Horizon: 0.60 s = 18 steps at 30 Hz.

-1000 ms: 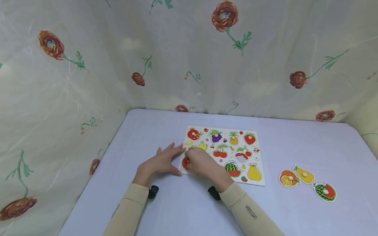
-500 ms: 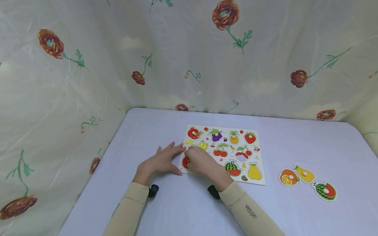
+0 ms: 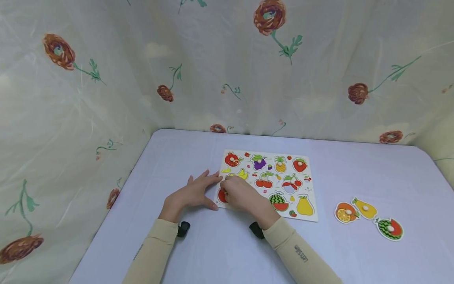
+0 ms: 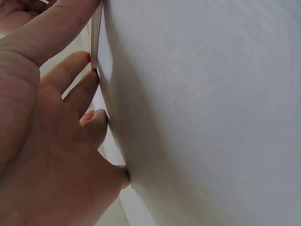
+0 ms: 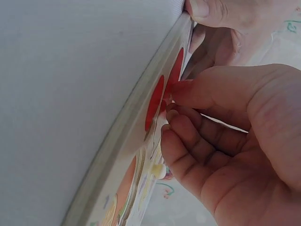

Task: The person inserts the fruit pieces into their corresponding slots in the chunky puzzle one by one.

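Beige sleeves [image 3: 152, 252], two: nearest to us, a black camera [image 3: 183, 228] at each wrist.

Right hand [image 3: 244, 195], one: thumb and fingertips drawn together, pinching, as we read it, the red fruit piece [image 3: 222, 195]; the exact hold is hidden from us.

Red fruit piece: at the near left corner of the board [image 3: 270, 157], directly beneath the right fingertips. We judge this the relation any move turns on: right hand right over it, left hand [image 3: 193, 193] just beside. Mostly covered; its long axis we cannot tell.

Left hand: fingers spread, nothing gripped, fingertips touching the board's left edge.

Board: flat on the pale table [image 3: 213, 256], long side running left to right, fruit shapes across its face.

Loose pieces, three, well apart from the board on its right and nearer to the right hand: orange [image 3: 343, 216], watermelon [image 3: 390, 228], and between them pear [image 3: 369, 213], its long axis slanting from far left to near right.

Flowered cloth [image 3: 213, 51]: hanging behind the table.

Against the earlier frames we enter no change in hands, board or pieces; only the head view has drifted slightly
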### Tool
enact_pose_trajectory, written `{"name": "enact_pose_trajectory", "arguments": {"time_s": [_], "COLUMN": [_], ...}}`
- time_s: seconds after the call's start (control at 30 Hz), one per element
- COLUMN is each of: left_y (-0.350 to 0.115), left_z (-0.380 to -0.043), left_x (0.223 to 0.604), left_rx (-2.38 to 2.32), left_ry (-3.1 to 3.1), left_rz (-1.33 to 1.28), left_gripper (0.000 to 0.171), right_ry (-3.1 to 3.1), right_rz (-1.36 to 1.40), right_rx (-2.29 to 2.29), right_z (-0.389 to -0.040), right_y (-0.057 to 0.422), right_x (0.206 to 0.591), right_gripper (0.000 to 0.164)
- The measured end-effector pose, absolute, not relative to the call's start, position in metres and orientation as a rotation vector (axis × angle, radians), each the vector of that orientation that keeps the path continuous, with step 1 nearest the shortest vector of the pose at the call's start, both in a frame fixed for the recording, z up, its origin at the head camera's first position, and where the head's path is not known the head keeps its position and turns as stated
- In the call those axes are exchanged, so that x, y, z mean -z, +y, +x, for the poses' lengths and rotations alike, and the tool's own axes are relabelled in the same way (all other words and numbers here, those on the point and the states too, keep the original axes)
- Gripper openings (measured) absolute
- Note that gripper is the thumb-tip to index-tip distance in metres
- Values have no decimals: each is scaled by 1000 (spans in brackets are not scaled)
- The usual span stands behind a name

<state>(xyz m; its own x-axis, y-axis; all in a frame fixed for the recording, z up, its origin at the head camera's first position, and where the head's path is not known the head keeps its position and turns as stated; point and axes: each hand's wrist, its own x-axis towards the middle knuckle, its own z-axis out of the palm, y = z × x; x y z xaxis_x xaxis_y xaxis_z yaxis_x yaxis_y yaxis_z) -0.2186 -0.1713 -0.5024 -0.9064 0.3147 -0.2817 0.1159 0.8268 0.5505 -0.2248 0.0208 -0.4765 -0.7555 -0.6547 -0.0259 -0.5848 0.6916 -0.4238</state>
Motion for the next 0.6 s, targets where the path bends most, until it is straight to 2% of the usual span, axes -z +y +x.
{"name": "enact_pose_trajectory", "arguments": {"time_s": [0.6], "left_y": [-171], "left_z": [-219], "left_x": [502], "left_rx": [-744], "left_ry": [2660], "left_rz": [326], "left_gripper": [96], "right_ry": [2737], "right_rz": [-886], "right_rx": [631], "right_z": [-226], "right_y": [18], "right_x": [478], "right_gripper": [14]}}
